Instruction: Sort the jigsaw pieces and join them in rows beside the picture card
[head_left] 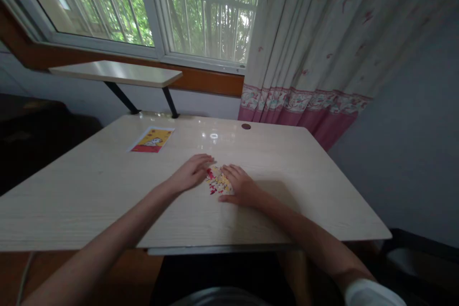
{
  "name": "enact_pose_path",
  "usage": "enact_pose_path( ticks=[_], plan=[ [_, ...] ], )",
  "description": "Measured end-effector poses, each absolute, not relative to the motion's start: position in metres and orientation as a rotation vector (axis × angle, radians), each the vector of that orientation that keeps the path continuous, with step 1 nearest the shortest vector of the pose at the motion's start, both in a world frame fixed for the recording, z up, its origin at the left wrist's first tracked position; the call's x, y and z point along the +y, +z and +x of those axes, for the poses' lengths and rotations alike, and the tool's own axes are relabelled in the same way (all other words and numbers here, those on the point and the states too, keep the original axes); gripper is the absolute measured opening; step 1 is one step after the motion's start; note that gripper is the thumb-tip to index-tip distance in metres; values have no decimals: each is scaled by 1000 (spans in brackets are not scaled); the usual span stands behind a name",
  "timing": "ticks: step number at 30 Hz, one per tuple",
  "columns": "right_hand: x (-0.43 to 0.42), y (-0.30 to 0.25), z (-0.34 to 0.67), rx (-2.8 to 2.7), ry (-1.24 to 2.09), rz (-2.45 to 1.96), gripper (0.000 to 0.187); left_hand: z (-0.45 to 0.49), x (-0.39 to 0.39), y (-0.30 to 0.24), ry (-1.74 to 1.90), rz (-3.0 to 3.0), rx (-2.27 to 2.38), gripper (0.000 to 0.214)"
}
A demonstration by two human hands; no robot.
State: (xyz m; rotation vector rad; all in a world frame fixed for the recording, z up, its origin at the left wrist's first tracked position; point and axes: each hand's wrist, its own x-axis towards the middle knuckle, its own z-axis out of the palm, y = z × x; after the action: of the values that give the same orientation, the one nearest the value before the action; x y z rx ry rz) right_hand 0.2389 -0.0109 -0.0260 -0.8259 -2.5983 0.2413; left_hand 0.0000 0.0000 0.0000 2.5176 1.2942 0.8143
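A small heap of jigsaw puzzle pieces (217,182), red, yellow and pale, lies on the pale wooden desk between my hands. At its left edge, my left hand (191,172) is on its side, fingers stretched towards the far side of the heap. From the right, my right hand (241,186) curves round the pieces, with fingers extended over them and the thumb apart on the near side. Both hands look open. The palms hide part of the heap's edges. A printed picture sheet (152,140), yellow and red with a white cartoon animal, lies flat at the back left.
The desk (136,201) has a raised shelf (118,72) on black supports at its back left. A round dark cable-hole cover (245,126) sits near the back edge. Behind are a barred window (211,9) and a floral curtain (304,57).
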Motion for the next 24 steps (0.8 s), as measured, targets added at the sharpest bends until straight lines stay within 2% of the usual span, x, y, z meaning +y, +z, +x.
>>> enact_pose_path(
  ticks=[5,8,15,24],
  plan=[
    [-10,-26,240,-2584,238,-817,84,-67,14,12,493,2346,2219,35],
    [-10,-26,240,-2568,242,-808,77,-101,12,3,369,2082,2595,46],
    [-9,-24,240,-2561,244,-791,61,-88,7,-10,185,2149,2401,54],
    [-6,-24,240,-2551,263,-781,51,16,15,-1,226,2507,2055,38]
  ],
)
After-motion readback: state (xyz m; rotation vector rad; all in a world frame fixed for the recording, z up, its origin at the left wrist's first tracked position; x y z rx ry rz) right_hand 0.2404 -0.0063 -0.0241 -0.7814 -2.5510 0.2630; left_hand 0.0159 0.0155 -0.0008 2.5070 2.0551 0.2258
